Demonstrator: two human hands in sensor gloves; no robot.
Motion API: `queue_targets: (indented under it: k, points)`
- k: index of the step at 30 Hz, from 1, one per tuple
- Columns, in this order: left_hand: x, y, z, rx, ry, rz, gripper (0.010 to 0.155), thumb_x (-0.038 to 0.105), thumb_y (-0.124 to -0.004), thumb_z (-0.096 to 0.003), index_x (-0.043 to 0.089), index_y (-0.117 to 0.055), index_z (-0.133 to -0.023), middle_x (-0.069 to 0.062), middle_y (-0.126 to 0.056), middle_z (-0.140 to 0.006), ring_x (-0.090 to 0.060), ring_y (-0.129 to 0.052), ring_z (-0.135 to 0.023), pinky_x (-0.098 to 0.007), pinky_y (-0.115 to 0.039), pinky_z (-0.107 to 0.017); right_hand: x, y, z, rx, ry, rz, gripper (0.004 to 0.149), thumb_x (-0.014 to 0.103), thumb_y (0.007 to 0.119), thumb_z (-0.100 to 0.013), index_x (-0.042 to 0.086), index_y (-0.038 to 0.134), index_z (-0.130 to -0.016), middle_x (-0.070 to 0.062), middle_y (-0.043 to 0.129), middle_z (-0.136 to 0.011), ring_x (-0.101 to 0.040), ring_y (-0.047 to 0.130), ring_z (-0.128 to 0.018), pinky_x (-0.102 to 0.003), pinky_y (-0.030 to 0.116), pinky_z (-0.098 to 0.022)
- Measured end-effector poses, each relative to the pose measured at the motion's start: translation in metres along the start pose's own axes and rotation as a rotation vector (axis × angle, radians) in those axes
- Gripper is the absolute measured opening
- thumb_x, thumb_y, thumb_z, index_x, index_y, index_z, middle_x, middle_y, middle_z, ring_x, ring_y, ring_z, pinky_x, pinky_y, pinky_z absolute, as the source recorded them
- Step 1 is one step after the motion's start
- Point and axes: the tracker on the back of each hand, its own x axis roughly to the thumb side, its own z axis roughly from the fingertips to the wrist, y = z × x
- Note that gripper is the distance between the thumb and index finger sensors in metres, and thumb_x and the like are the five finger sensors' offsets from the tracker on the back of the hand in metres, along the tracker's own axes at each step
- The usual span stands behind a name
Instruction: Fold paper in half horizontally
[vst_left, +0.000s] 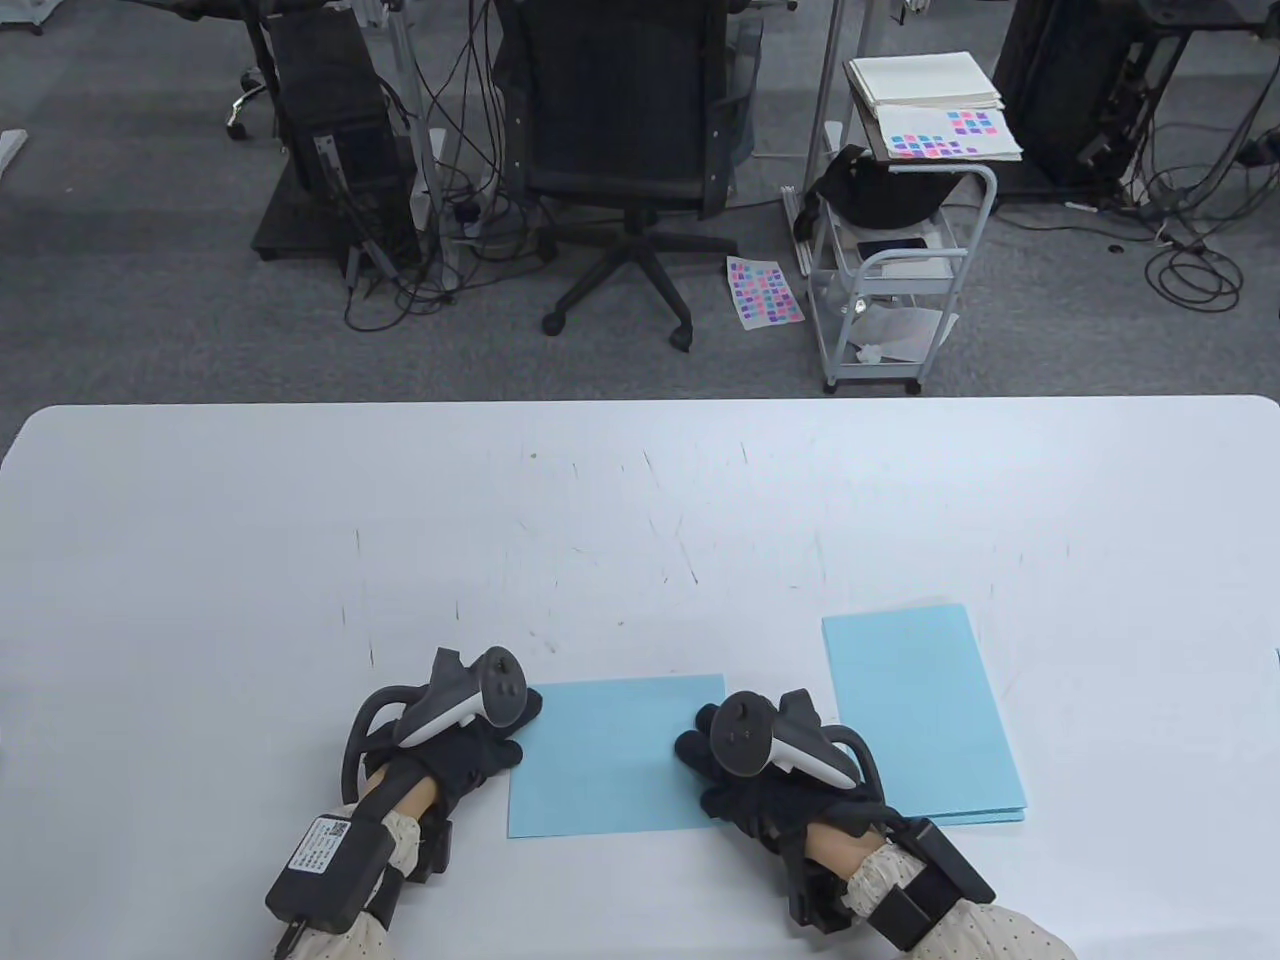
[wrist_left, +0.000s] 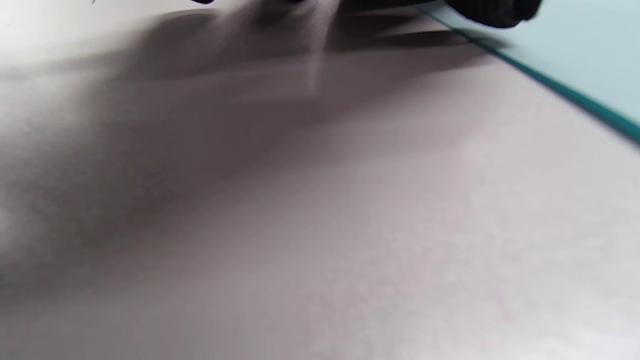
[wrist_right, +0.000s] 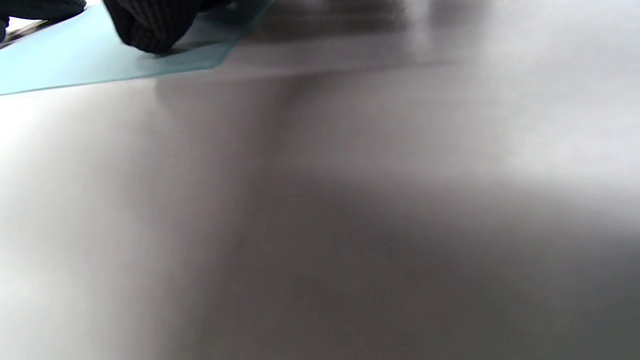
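Table view: white table (vst_left: 640, 500), far two-thirds bare. Blue paper (vst_left: 615, 755), folded, lies flat near the front edge, between the hands. Left hand (vst_left: 480, 745) rests fingers on its left edge, right hand (vst_left: 735, 790) on its right edge; neither grips. Blue paper stack (vst_left: 920, 715) lies just right.

The table view is looking down toward 12 o'clock; both wrist views are skimming close over the table (vst_left: 640, 500), sharing the blue paper (vst_left: 615, 755)

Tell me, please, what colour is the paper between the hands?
Light blue paper, clearest in the table view.
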Motion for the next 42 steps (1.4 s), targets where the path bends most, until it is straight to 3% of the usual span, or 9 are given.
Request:
queue_targets:
  k: [3,15,31,37,42]
  points:
    - [0.007,0.005,0.006,-0.011,-0.011,-0.030,0.064,0.058,-0.066,-0.0379,0.060,-0.043,-0.098,0.032,-0.035,-0.114,-0.008,-0.037,-0.115,-0.048,-0.044,-0.088,0.000,-0.001,0.000,0.005,-0.005,-0.005,0.064,0.045,0.068,-0.048,0.048,0.035,-0.103,0.022,0.018,-0.116,-0.029,0.005,-0.108,-0.064,0.006,-0.073]
    - [0.019,0.031,0.041,0.247,-0.045,0.009,0.068,0.059,-0.066,-0.0369,0.059,-0.041,-0.100,0.028,-0.032,-0.117,-0.012,-0.034,-0.117,-0.050,-0.041,-0.088,-0.001,-0.001,0.000,-0.001,-0.006,-0.010,0.064,0.045,0.068,-0.048,0.048,0.036,-0.103,0.022,0.019,-0.117,-0.029,0.006,-0.108,-0.064,0.007,-0.073]
    - [0.013,0.021,0.055,0.491,0.055,0.054,0.074,0.064,-0.065,-0.0354,0.060,-0.033,-0.102,0.021,-0.025,-0.120,-0.018,-0.028,-0.119,-0.054,-0.036,-0.089,-0.001,-0.001,0.000,-0.008,-0.009,-0.018,0.064,0.045,0.068,-0.048,0.047,0.037,-0.103,0.021,0.020,-0.117,-0.030,0.006,-0.108,-0.064,0.007,-0.073]
    - [0.011,0.020,0.057,0.498,0.085,0.054,0.074,0.065,-0.064,-0.0347,0.062,-0.033,-0.101,0.020,-0.024,-0.121,-0.018,-0.027,-0.119,-0.055,-0.035,-0.088,0.003,-0.013,-0.004,0.034,0.001,-0.051,0.063,0.046,0.069,-0.048,0.043,0.043,-0.105,0.017,0.024,-0.119,-0.032,0.008,-0.108,-0.065,0.007,-0.072]
    - [0.009,0.016,0.061,0.484,0.089,0.044,0.074,0.065,-0.064,-0.0344,0.062,-0.033,-0.101,0.020,-0.023,-0.121,-0.019,-0.025,-0.119,-0.056,-0.033,-0.088,0.017,-0.035,-0.011,0.003,0.009,-0.052,0.065,0.046,0.069,-0.047,0.043,0.041,-0.106,0.013,0.023,-0.120,-0.033,0.007,-0.108,-0.066,0.007,-0.072]
